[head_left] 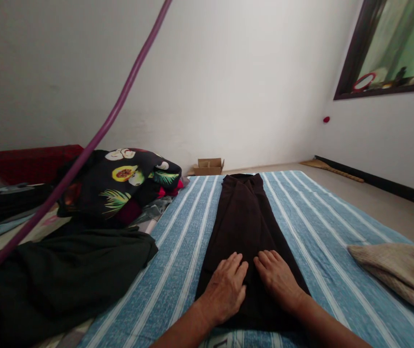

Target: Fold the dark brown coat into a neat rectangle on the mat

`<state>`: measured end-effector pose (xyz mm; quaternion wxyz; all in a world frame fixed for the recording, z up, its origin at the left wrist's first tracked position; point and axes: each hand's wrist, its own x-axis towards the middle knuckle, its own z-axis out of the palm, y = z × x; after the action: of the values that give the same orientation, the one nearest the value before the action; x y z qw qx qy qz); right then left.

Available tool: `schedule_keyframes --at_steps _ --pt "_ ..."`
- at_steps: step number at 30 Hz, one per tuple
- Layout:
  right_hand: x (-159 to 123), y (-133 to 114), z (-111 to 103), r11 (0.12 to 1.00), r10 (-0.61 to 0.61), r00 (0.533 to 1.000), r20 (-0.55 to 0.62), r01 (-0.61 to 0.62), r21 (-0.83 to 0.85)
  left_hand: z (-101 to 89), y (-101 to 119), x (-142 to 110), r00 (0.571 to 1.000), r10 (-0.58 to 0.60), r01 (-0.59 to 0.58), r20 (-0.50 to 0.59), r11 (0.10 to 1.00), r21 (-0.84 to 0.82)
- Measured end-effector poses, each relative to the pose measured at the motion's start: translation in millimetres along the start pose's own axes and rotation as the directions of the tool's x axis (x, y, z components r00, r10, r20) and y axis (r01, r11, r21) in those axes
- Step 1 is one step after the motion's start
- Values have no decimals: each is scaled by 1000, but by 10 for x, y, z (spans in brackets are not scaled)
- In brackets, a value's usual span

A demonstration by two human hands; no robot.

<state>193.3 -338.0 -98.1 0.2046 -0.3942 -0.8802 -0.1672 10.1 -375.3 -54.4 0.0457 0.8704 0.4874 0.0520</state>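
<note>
A long dark brown garment [243,217], folded into a narrow strip, lies lengthwise on a blue-and-white striped sheet [311,212]. My left hand [225,287] rests flat on its near end, fingers stretched out and pointing away from me. My right hand [277,278] lies flat beside it on the same garment, fingers extended too. The two hands are almost touching at the middle of the cloth. Neither hand holds anything.
A heap of clothes [116,186] with a fruit-print black fabric sits at the left, with dark green cloth [65,275] in front. A beige folded cloth [398,270] lies at the right. A purple hoop [94,140] crosses the left. A cardboard box [208,166] stands by the wall.
</note>
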Motion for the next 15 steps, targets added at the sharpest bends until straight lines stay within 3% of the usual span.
schedule_keyframes --at_steps 9,15 --pt "-56 26 173 999 27 999 -19 -27 -34 121 -19 57 999 -14 14 -37 1000 12" --pt "-77 20 192 999 45 999 -14 -44 10 42 -17 126 986 -99 82 -131 988 -128"
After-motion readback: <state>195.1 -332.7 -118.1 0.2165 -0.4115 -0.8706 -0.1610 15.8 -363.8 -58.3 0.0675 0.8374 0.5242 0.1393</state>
